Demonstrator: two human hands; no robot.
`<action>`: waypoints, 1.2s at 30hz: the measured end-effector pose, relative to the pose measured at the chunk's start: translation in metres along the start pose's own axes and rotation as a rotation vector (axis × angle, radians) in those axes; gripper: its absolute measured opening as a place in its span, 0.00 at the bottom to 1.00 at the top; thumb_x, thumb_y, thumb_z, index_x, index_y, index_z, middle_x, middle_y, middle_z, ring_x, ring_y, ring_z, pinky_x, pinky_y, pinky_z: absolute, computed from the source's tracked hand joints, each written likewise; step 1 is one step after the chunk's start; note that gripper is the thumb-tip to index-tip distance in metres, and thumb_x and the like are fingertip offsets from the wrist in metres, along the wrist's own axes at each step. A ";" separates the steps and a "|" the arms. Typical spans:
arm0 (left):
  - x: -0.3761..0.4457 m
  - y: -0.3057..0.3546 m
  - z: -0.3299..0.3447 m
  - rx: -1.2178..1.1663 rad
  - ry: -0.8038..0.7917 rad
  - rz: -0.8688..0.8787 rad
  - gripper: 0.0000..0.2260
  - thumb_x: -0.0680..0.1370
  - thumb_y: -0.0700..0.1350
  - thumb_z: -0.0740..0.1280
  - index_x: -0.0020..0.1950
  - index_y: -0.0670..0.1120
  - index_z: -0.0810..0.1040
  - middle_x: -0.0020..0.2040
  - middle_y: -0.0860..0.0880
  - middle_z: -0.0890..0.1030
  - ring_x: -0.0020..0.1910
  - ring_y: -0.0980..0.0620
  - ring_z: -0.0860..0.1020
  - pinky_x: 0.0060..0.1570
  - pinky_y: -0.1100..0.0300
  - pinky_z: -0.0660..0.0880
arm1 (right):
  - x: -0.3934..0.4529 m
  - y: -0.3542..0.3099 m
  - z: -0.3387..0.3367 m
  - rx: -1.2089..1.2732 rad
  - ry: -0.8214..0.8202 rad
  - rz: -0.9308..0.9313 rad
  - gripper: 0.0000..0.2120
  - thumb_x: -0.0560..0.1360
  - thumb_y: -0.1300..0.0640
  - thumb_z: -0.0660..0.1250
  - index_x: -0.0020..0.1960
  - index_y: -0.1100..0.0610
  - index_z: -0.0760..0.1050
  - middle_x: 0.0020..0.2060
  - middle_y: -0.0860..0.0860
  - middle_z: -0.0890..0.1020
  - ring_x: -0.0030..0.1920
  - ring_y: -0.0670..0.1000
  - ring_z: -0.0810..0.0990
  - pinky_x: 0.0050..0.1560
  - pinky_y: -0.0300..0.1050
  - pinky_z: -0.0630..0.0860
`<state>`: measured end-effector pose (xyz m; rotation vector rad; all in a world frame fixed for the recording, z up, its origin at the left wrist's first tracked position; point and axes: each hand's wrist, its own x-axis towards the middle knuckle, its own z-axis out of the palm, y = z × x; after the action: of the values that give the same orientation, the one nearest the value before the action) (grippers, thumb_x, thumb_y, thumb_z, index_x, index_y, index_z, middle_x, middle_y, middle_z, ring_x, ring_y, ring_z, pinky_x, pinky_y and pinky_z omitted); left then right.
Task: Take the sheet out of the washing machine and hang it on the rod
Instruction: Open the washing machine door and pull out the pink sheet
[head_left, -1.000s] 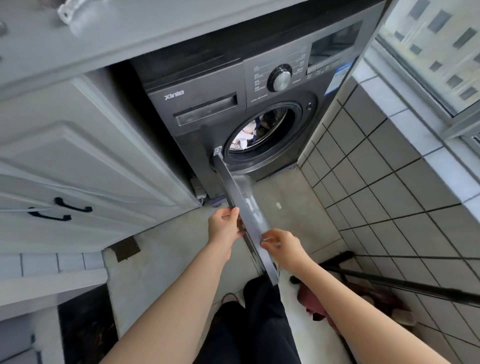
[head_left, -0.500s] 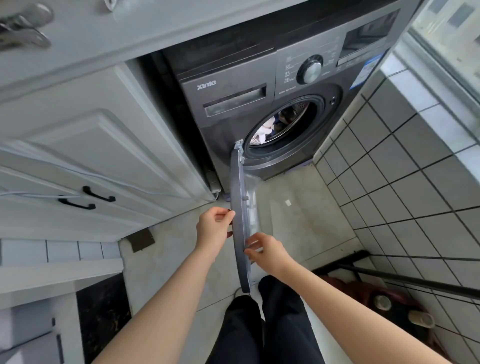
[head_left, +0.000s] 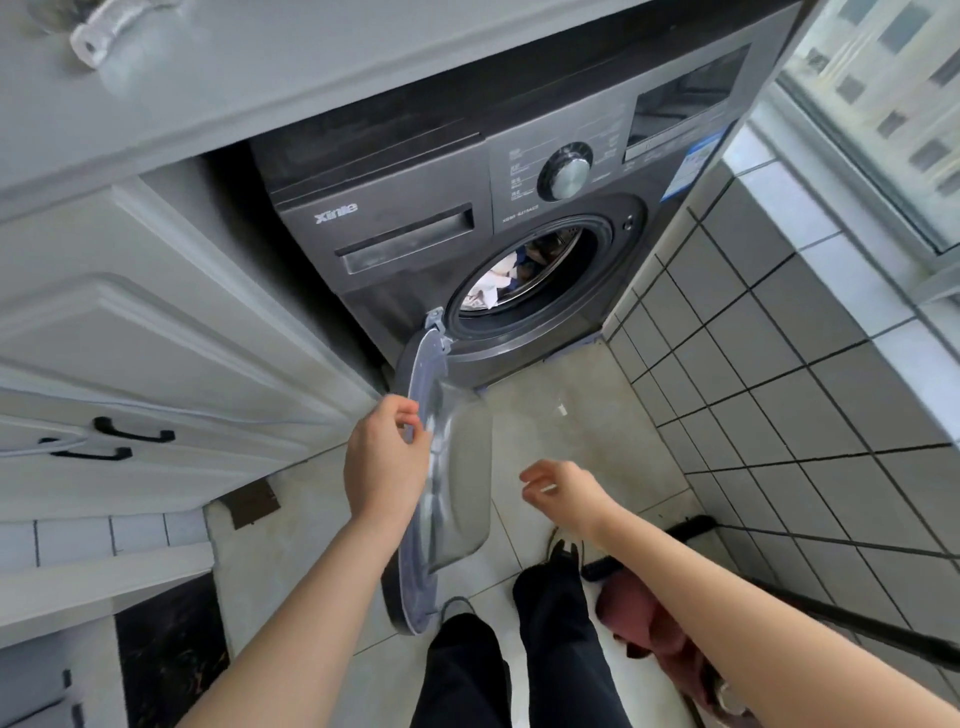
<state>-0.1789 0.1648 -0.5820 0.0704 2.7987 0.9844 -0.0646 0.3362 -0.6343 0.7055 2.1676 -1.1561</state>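
Left hand (head_left: 387, 457) is gripping door (head_left: 441, 467) edge; right hand (head_left: 563, 488) is hanging loose, holding nothing; sheet (head_left: 493, 283) is lying in drum, well beyond both.

Pale, glossy floor tiles (head_left: 587, 415) fill the middle of the view. From 2 to 4 o'clock runs a wall of grey square tiles (head_left: 779, 374) with dark grout, capped by a white tiled sill (head_left: 831, 270). At 1 o'clock a window (head_left: 893, 93) admits daylight. White panelled cabinet doors (head_left: 130, 338) with black handles (head_left: 132, 431) stand at 9 o'clock.
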 end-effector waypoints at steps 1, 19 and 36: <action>0.006 0.006 0.009 0.016 -0.007 0.033 0.09 0.72 0.38 0.68 0.49 0.49 0.77 0.43 0.54 0.80 0.44 0.49 0.77 0.42 0.57 0.73 | 0.007 0.005 -0.013 -0.020 0.002 0.000 0.13 0.77 0.57 0.65 0.60 0.56 0.77 0.53 0.50 0.83 0.57 0.51 0.79 0.58 0.40 0.72; 0.163 0.012 0.237 0.531 -0.475 0.148 0.19 0.76 0.42 0.66 0.66 0.43 0.68 0.65 0.42 0.70 0.65 0.40 0.69 0.59 0.47 0.70 | 0.257 0.056 -0.123 -0.331 0.110 -0.180 0.15 0.77 0.57 0.63 0.62 0.60 0.73 0.59 0.56 0.78 0.61 0.56 0.75 0.61 0.45 0.70; 0.317 -0.022 0.362 0.755 -0.107 0.055 0.49 0.73 0.50 0.73 0.75 0.62 0.36 0.75 0.44 0.28 0.73 0.26 0.43 0.71 0.33 0.51 | 0.469 0.019 -0.124 -0.429 0.334 -0.362 0.48 0.70 0.48 0.74 0.77 0.55 0.46 0.73 0.58 0.57 0.68 0.67 0.62 0.68 0.56 0.63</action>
<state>-0.4257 0.4032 -0.9195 0.2829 2.9010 -0.1132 -0.4067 0.5354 -0.9154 0.3395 2.7912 -0.7218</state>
